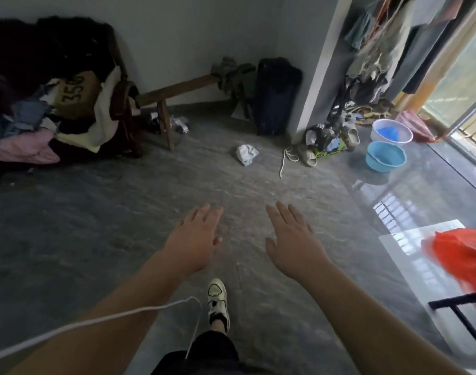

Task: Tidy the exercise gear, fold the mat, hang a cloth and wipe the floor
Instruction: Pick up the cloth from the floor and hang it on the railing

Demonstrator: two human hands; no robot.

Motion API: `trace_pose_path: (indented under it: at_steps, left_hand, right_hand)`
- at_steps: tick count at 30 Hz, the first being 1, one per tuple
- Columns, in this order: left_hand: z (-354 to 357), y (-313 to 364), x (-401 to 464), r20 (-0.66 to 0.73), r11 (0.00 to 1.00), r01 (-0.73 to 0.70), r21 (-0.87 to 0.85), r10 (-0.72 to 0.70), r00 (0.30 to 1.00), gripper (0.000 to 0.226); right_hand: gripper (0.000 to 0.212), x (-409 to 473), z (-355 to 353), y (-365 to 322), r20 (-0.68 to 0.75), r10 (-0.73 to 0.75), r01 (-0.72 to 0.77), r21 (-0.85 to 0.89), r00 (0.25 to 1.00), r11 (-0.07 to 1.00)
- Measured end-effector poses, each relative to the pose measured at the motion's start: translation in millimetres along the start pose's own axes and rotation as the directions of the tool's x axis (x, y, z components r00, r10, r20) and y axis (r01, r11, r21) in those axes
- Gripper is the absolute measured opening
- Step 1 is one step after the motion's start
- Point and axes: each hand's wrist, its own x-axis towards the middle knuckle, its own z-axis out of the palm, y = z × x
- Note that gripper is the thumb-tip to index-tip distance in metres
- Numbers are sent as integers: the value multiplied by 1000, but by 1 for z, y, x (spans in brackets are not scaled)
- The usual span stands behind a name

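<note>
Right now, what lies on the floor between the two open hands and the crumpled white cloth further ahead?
In the head view, only bare grey floor lies between the left hand, the right hand and the white cloth.

Clothes pile [42, 115] upper left, bench [177, 89] right of it along the wall, suitcase [274, 96] at bench's right end. Crumpled cloth [246, 154] on floor [96, 212] centre; two basins [385, 155] right.
</note>
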Motion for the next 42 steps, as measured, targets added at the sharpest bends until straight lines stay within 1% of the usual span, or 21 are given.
trace_pose_path:
  at_steps: [4,8,11,17,20,23,27,29,32,34,38,42]
  left_hand:
    - [-25,-29,100,-11,999,33,-29,-34,999,70]
    - [-61,-48,204,-34,1000,-14,-2,13,999,71]
    - [-90,-50,276,-26,998,-56,21,56,998,71]
    - [-117,-45,390,4,998,-67,7,67,998,72]
    - [-122,-43,468,-2,999,-46,0,46,999,72]
    - [-126,-33,549,-48,999,-35,11,36,998,72]
    - [-139,-11,638,-9,999,38,3,-38,999,73]
    - [-149,-3,678,-25,999,45,29,-45,999,74]
    - [-163,-1,730,-51,995,89,44,-87,995,76]
    - [-166,-5,759,-50,992,122,-6,-123,991,74]
    - [-161,-20,823,-11,990,133,-38,-134,991,73]
    - [-155,-47,902,38,987,148,-60,-146,989,72]
  right_hand:
    - [71,105,-16,9,5,-3,3,-26,1000,1000]
    - [70,203,-41,17,-5,16,-16,-38,1000,999]
    - [70,269,-61,28,-12,36,-36,-16,999,999]
    - [70,378,-81,76,-1,83,-83,13,997,996]
    - [70,449,-90,113,8,78,-78,18,997,997]
    - [71,523,-104,154,10,45,-45,-3,999,999]
    - [71,618,-135,203,55,-16,18,-31,998,999]
    - [71,664,-150,221,64,-53,57,-55,997,997]
    - [70,727,-164,241,96,-86,95,-85,992,992]
    - [70,767,-168,249,116,-89,97,-65,989,993]
    - [70,843,-164,259,148,-84,90,-33,985,995]
    - [71,922,-147,271,192,-32,42,-48,981,998]
